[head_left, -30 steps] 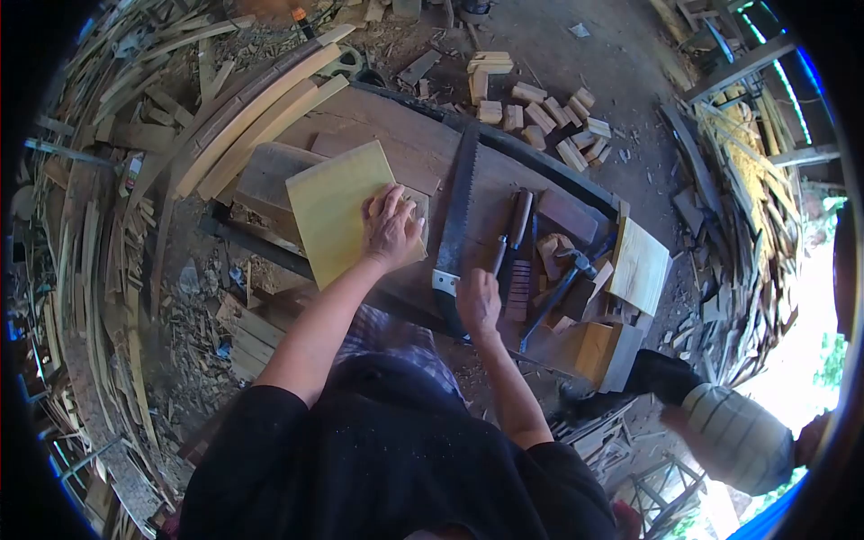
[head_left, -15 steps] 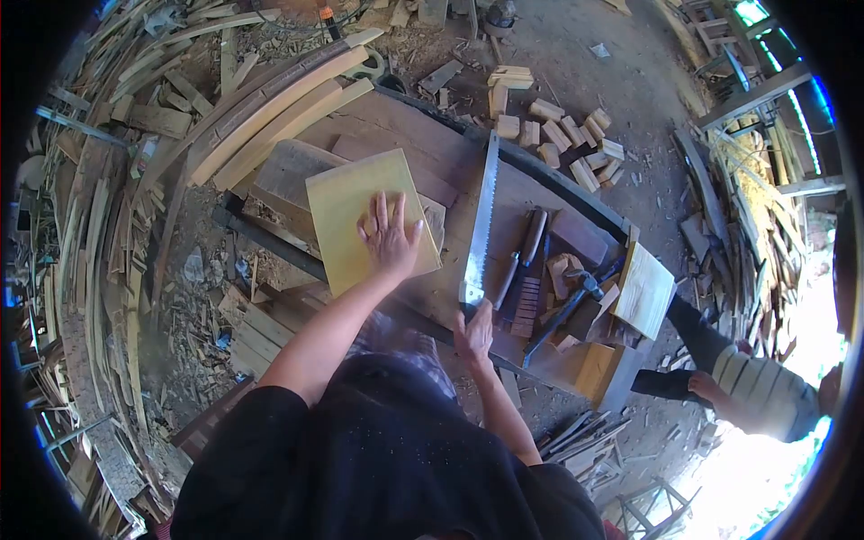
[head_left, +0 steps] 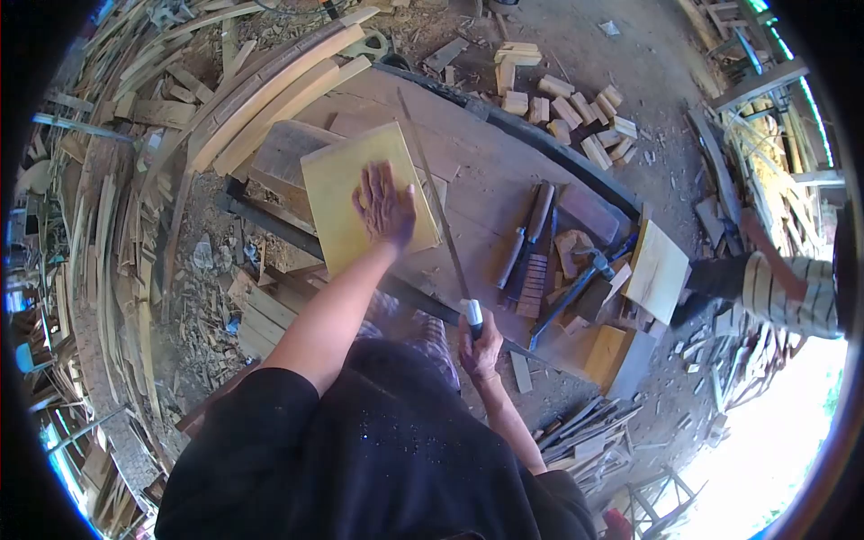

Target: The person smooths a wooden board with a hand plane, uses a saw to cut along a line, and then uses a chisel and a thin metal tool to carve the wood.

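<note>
My left hand (head_left: 385, 207) lies flat, fingers stretched, on a pale square wooden board (head_left: 342, 180). The board rests on a dark wood block (head_left: 292, 151) on the workbench. My right hand (head_left: 481, 346) is closed around the handle of a hand saw (head_left: 434, 193). The saw blade stands edge-on to me, its thin line running close along the right edge of the board. Right of the saw lie a hammer (head_left: 576, 286), a wooden-handled tool (head_left: 531, 229) and several wood offcuts on the bench.
Long curved wood pieces (head_left: 279, 103) lie at the bench's far left end. Several small wood blocks (head_left: 576, 112) are scattered on the ground beyond. A person in a striped top (head_left: 783, 292) is at the right. Scrap wood (head_left: 99, 243) is heaped on the left.
The saw has swung left toward the board's right edge and turned from flat-side view to edge-on. My left hand has stayed on the board. The person at the right has moved.
</note>
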Demonstrator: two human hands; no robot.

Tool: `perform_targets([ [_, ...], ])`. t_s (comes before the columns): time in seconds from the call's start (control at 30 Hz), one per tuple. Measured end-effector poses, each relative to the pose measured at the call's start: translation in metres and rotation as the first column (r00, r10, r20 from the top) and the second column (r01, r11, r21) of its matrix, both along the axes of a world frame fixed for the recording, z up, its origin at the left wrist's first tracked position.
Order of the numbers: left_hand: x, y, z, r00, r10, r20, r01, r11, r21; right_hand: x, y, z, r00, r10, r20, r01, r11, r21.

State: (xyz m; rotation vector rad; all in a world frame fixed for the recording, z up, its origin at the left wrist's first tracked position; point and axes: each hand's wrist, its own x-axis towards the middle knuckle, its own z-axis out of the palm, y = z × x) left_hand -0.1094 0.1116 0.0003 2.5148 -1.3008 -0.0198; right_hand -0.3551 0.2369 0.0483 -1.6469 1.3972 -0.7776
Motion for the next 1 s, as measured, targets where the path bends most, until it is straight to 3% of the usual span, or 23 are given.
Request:
perform_targets([
  [0.17,0.000,-0.004,0.000,0.999,0.041,-0.007,-0.041,0.999,0.016,-0.006,-0.001,-0.013,0.994,-0.099,-0.051,0.100,0.995,0.027],
  [0.23,-0.002,-0.005,-0.006,0.991,0.087,0.102,-0.085,0.996,-0.026,-0.015,-0.008,-0.028,0.984,-0.168,-0.053,0.154,0.967,-0.204],
  [0.3,-0.002,-0.005,-0.007,0.992,0.069,0.102,-0.068,0.998,-0.009,-0.031,-0.016,-0.044,0.955,-0.235,-0.182,0.177,0.941,-0.288],
  [0.5,-0.002,-0.007,-0.005,0.990,0.066,0.129,-0.070,0.997,0.027,-0.066,-0.039,-0.061,0.747,-0.471,-0.470,0.295,0.867,-0.401],
  [0.57,-0.002,-0.008,-0.002,0.990,0.068,0.121,-0.074,0.997,0.039,-0.077,-0.043,-0.065,0.716,-0.525,-0.460,0.338,0.837,-0.430],
  [0.7,-0.002,-0.006,-0.005,0.990,0.065,0.126,-0.067,0.998,0.013,-0.094,-0.046,-0.069,0.649,-0.482,-0.588,0.288,0.871,-0.397],
  [0.77,-0.002,-0.007,-0.012,0.986,0.061,0.154,-0.056,0.998,-0.036,-0.096,-0.049,-0.073,0.535,-0.426,-0.730,0.208,0.904,-0.375],
  [0.83,-0.001,-0.007,-0.011,0.987,0.068,0.149,-0.061,0.997,-0.045,-0.098,-0.054,-0.084,0.552,-0.408,-0.728,0.241,0.913,-0.330],
  [0.9,0.000,-0.006,-0.010,0.987,0.065,0.148,-0.060,0.998,-0.034,-0.097,-0.059,-0.090,0.482,-0.446,-0.754,0.222,0.895,-0.388],
  [1.0,0.000,-0.007,-0.012,0.987,0.060,0.148,-0.056,0.998,-0.028,-0.087,-0.059,-0.077,0.519,-0.472,-0.713,0.213,0.879,-0.428],
])
